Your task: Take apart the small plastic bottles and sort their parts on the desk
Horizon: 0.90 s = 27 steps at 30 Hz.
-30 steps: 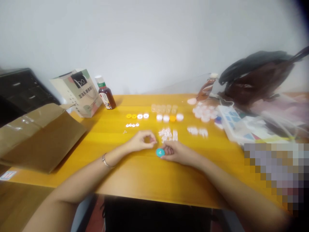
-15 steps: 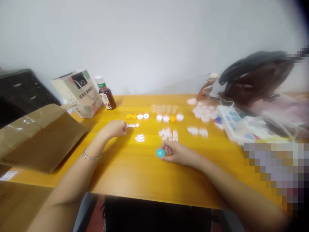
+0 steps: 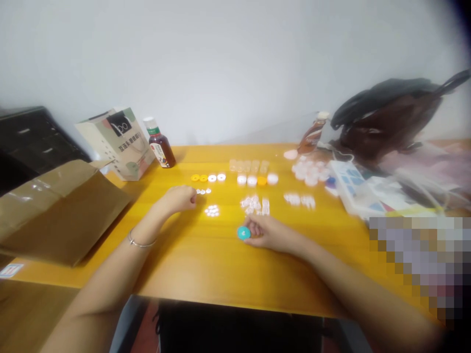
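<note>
My right hand point(image 3: 265, 232) pinches a teal round cap point(image 3: 243, 233) between thumb and fingers above the table. My left hand point(image 3: 182, 198) is closed, its fingertips at the left end of a row of small white pieces point(image 3: 203, 191); whatever it may hold is hidden. Just right of and nearer than that hand lies a cluster of small white discs point(image 3: 212, 211). Beyond it runs a row of yellow and white ring-like caps point(image 3: 212, 178). Past my right hand lie clear small plastic parts point(image 3: 253, 203), blurred.
Further back stand clear cups point(image 3: 248, 166) and a row of white and orange caps point(image 3: 261, 181). Pale round pieces point(image 3: 311, 170) are heaped at right, near a brown bottle point(image 3: 312, 135). Left are a dark red bottle point(image 3: 161, 147), a paper bag point(image 3: 123, 139) and a cardboard box point(image 3: 62, 211).
My left hand has shifted slightly right along the row of small white pieces, covering more of it. My right hand keeps its grip on the teal cap, almost still.
</note>
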{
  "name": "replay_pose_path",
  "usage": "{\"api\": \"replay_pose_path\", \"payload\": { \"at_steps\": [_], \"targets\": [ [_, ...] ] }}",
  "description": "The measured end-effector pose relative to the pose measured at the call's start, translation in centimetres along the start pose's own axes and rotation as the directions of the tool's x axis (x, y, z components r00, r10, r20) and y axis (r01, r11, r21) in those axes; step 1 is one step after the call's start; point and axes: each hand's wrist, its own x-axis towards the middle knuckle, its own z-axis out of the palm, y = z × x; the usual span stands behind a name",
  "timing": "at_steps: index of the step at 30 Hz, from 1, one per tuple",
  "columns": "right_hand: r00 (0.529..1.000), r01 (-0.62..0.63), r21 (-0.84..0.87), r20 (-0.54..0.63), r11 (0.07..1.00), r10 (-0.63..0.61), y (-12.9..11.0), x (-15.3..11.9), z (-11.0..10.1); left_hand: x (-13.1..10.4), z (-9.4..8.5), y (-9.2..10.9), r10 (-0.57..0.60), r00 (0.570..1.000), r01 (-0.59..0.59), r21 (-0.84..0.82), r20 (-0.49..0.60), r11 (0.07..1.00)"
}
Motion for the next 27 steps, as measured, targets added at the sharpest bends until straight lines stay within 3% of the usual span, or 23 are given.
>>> {"api": "replay_pose_path", "payload": {
  "at_steps": [3, 5, 9, 11, 12, 18, 23, 25, 27],
  "targets": [
    [1.000, -0.014, 0.014, -0.010, 1.000, 0.014, -0.3, 0.0, 0.0, -0.3, 0.0, 1.9, 0.082, 0.991, -0.089, -0.061, -0.105, 0.994],
    [0.999, -0.032, 0.031, -0.025, 0.999, 0.033, -0.5, 0.0, 0.0, -0.7, 0.0, 3.7, 0.246, 0.956, -0.268, -0.136, -0.159, 0.954],
    [0.998, -0.031, 0.096, -0.049, 0.995, 0.035, -0.6, 0.0, 0.0, -1.7, 0.3, 6.9, 0.607, 0.758, -0.652, -0.254, -0.240, 0.714],
    [0.998, -0.020, 0.146, -0.051, 0.989, 0.027, -0.5, 0.1, 0.0, -2.0, 0.7, 7.8, 0.684, 0.680, -0.733, -0.253, -0.264, 0.631],
    [0.998, -0.017, 0.167, -0.054, 0.986, 0.027, -0.5, 0.1, 0.0, -2.0, 1.0, 8.1, 0.700, 0.660, -0.751, -0.247, -0.270, 0.613],
    [0.997, -0.014, 0.195, -0.066, 0.981, 0.027, -0.2, 0.2, 0.1, -1.8, 2.3, 8.4, 0.702, 0.657, -0.753, -0.198, -0.274, 0.628],
    [0.998, -0.029, 0.165, -0.059, 0.986, 0.039, -0.2, 0.3, 0.1, -1.7, 1.9, 8.0, 0.691, 0.658, -0.750, -0.182, -0.300, 0.635],
    [0.996, -0.047, 0.148, -0.064, 0.988, 0.057, -0.2, 0.2, 0.0, -1.3, 1.4, 6.9, 0.637, 0.694, -0.713, -0.192, -0.336, 0.674],
    [0.995, -0.065, 0.127, -0.070, 0.990, 0.074, -0.2, 0.1, 0.0, -0.5, 0.8, 5.0, 0.519, 0.758, -0.625, -0.214, -0.394, 0.750]
  ]
}}
